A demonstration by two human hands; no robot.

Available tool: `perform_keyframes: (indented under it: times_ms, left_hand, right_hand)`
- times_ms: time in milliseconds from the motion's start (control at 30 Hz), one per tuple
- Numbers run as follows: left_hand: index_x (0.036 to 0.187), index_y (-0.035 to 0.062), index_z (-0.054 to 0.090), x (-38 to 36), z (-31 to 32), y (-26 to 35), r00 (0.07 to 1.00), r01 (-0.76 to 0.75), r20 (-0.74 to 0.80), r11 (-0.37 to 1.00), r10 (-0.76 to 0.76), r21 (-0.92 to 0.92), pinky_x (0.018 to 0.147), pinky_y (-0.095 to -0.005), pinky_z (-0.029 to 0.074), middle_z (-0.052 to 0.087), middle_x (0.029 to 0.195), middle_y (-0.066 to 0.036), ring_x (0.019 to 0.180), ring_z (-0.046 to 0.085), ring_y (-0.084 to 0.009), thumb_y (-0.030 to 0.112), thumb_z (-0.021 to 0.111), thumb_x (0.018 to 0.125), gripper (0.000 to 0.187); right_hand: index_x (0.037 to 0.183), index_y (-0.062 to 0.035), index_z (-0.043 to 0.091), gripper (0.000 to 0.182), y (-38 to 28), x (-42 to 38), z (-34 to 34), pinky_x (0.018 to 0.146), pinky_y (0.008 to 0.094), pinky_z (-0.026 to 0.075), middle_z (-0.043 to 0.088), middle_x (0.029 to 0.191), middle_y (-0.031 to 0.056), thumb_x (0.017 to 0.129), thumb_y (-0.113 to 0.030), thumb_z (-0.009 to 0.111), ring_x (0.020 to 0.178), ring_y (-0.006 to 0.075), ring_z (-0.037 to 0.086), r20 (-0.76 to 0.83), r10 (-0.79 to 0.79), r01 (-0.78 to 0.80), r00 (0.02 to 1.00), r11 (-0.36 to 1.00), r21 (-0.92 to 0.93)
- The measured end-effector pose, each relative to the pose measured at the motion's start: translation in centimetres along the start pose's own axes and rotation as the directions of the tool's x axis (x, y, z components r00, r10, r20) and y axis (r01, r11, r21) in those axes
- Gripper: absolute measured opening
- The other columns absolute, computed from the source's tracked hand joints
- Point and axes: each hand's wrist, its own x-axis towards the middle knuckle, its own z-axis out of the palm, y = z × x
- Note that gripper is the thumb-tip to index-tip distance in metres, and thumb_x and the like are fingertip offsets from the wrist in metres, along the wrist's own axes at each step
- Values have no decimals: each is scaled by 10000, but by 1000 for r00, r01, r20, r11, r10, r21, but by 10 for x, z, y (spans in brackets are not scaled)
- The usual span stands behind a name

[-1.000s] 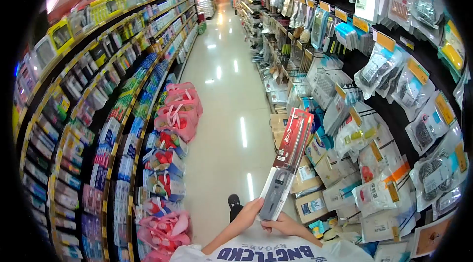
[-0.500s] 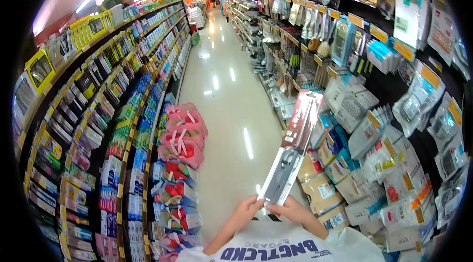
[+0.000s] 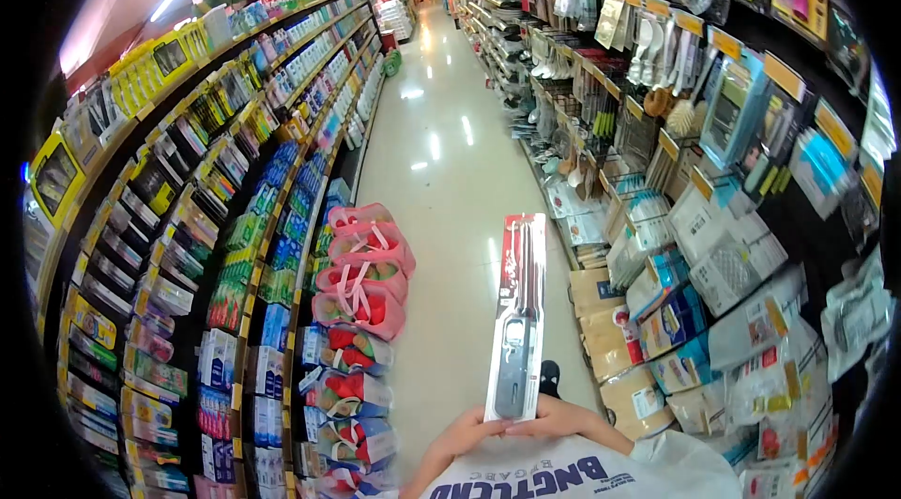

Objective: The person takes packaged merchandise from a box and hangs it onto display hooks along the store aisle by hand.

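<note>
A long flat retail package (image 3: 518, 311), red at the top and clear over a dark grey handle below, stands upright in front of my body at the lower centre. My left hand (image 3: 466, 430) pinches its bottom left corner. At the bottom right corner, my right hand (image 3: 554, 416) grips the same package. Both hands are close together just above my white shirt (image 3: 601, 471) with purple lettering.
To the left run shelves (image 3: 225, 48) of boxed and bottled goods, with pink bags (image 3: 361, 292) beside the aisle floor (image 3: 441, 180). On the right, packaged kitchen tools (image 3: 732, 105) hang on racks. A dark shoe (image 3: 550, 377) shows behind the package.
The package has gone from leaning right to nearly upright, and its top is now lower and further left. The view has shifted, with the right racks appearing nearer.
</note>
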Motion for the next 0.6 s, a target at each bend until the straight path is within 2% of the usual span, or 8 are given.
perform_keyframes:
  times_ms: [167, 233, 300, 333, 400, 467, 567, 600]
  left_hand:
    - [894, -8, 602, 75, -13, 70, 1000, -7, -10, 1000, 6, -24, 660, -238, 421, 583, 757, -35, 711, 521, -97, 170, 551, 837, 194]
    - [913, -8, 604, 114, -23, 82, 992, -90, 90, 993, 83, 72, 653, -237, 426, 595, 771, -39, 708, 521, -97, 174, 542, 844, 204]
    - [911, -7, 607, 152, -29, 95, 988, -130, 96, 986, 120, 106, 652, -237, 427, 600, 776, -39, 708, 521, -97, 179, 538, 848, 208]
    - [908, -5, 610, 170, -31, 102, 983, -165, 98, 977, 152, 134, 651, -237, 429, 606, 782, -39, 707, 521, -96, 184, 534, 852, 212]
    - [918, -2, 611, 197, -29, 120, 978, -205, 74, 967, 195, 154, 650, -240, 431, 609, 796, -41, 710, 523, -96, 190, 531, 854, 218]
    - [928, 1, 611, 219, -29, 130, 972, -234, 39, 959, 231, 158, 649, -243, 433, 611, 810, -43, 712, 524, -96, 195, 528, 856, 223]
    - [969, -5, 600, 250, -36, 133, 985, -156, 91, 980, 145, 127, 685, -244, 437, 614, 853, -54, 741, 535, -101, 191, 513, 865, 238]
    - [983, -12, 594, 258, -37, 129, 993, -94, 69, 996, 93, 6, 710, -242, 434, 613, 871, -57, 763, 538, -103, 188, 505, 869, 246]
  right_hand:
    - [1029, -18, 566, 325, -57, 25, -96, 739, 276, 435, 603, 931, 74, 814, -258, 605, 840, 152, 550, 96, -47, 61, 994, 987, -149]
    - [1011, -18, 574, 314, -65, 33, -136, 739, 278, 435, 601, 925, 79, 814, -261, 604, 838, 156, 550, 107, -86, 108, 990, 970, -220]
    - [946, -14, 598, 278, -83, 38, -172, 692, 267, 439, 607, 870, 73, 821, -262, 594, 778, 138, 550, 79, -183, 199, 980, 906, -374]
    - [946, -14, 598, 278, -90, 39, -186, 692, 267, 439, 607, 870, 73, 821, -262, 594, 778, 138, 550, 73, -184, 198, 980, 905, -378]
    - [914, -19, 611, 251, -98, 39, -210, 582, 230, 415, 589, 758, 39, 834, -254, 575, 663, 90, 516, -56, -53, 39, 997, 976, -216]
    - [882, -20, 616, 242, -95, 43, -231, 533, 219, 383, 559, 699, 18, 842, -253, 564, 609, 73, 482, -96, 8, -21, 995, 990, -143]
    - [843, -19, 614, 224, -93, 49, -255, 479, 206, 344, 515, 632, -9, 847, -235, 555, 548, 55, 441, -137, 73, -80, 988, 996, -46]
    - [836, -16, 606, 208, -93, 53, -262, 475, 203, 338, 501, 623, -15, 845, -219, 556, 542, 53, 432, -140, 70, -74, 988, 997, -22]
